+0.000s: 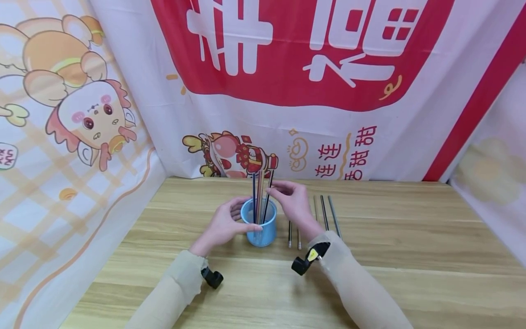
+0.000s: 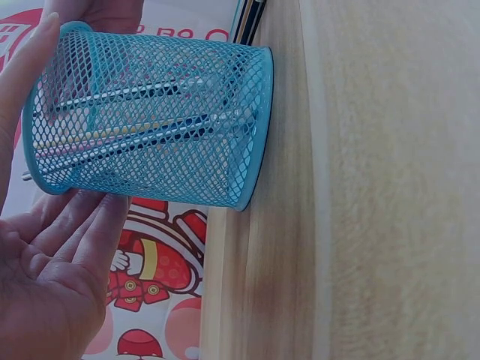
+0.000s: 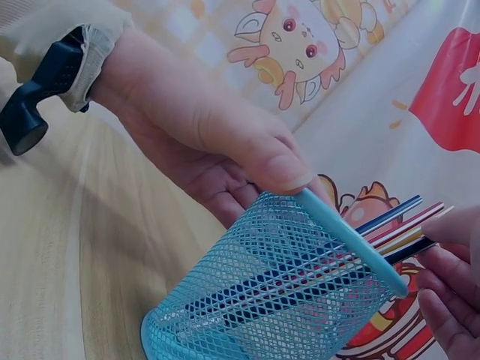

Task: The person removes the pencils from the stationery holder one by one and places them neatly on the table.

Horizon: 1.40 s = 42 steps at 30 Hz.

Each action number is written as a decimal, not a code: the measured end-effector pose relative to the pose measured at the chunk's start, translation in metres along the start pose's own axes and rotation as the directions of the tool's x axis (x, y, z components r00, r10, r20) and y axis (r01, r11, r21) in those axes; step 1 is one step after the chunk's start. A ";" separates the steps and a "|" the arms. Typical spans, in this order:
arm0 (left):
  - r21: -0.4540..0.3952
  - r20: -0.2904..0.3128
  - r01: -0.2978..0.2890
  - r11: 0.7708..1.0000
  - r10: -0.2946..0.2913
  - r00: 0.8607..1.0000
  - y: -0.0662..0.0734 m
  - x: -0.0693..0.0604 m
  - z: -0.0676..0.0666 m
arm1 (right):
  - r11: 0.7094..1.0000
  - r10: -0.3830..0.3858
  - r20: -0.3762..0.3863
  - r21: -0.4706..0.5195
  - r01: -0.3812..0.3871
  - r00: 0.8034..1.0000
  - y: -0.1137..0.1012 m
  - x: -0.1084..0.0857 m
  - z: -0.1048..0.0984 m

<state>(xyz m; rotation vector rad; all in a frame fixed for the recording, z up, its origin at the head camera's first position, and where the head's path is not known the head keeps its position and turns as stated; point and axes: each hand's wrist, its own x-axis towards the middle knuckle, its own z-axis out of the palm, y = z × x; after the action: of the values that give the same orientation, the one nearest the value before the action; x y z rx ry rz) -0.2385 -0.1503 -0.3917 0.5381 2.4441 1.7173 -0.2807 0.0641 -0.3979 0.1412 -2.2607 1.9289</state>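
Cup [image 1: 268, 235] standing upright on the surface [image 1: 246, 292], in front of the person: light-blue open mesh, solid smooth rim, solid band at the base. Four pencils leaning together inside, tops rising past the rim: blue [image 3: 390, 214], red [image 3: 409, 224], yellow [image 3: 405, 241] and black [image 3: 409, 251]. Their shafts are showing through the mesh, silvery ends reaching down near the base. Left hand [image 1: 222, 224] gripping the cup, thumb lying at the rim, fingers supporting the opposite side. Right hand [image 1: 291, 198] pinching the black pencil by its upper part between thumb and fingers. More pencils lying on the surface, right of the cup: a nearer pair [image 1: 290, 235] showing pale ends, three others [image 1: 323, 210] running alongside, partly hidden behind the right forearm.
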 end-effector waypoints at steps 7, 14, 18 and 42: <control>0.002 -0.005 0.022 1.000 -0.022 1.000 0.001 0.000 -0.001 | 0.999 0.019 -0.023 0.034 -0.018 1.000 -0.007 -0.003 -0.010; -0.007 -0.014 0.022 1.000 -0.022 1.000 0.002 -0.001 0.000 | 0.996 -0.023 -0.049 0.082 0.027 0.999 -0.015 -0.003 -0.018; -0.002 -0.015 0.021 1.000 -0.021 1.000 0.001 -0.001 0.001 | 0.996 -0.015 -0.065 0.087 0.021 0.998 -0.018 -0.003 -0.024; -0.014 -0.017 0.016 1.000 -0.016 1.000 0.001 -0.002 0.002 | 0.945 -0.048 -0.244 0.303 0.124 0.968 -0.034 0.002 -0.062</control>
<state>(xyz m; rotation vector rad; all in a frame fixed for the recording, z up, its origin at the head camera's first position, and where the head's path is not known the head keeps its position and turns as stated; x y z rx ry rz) -0.2356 -0.1488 -0.3915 0.5031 2.4394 1.7385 -0.2727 0.1198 -0.3552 0.0472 -1.7581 2.1227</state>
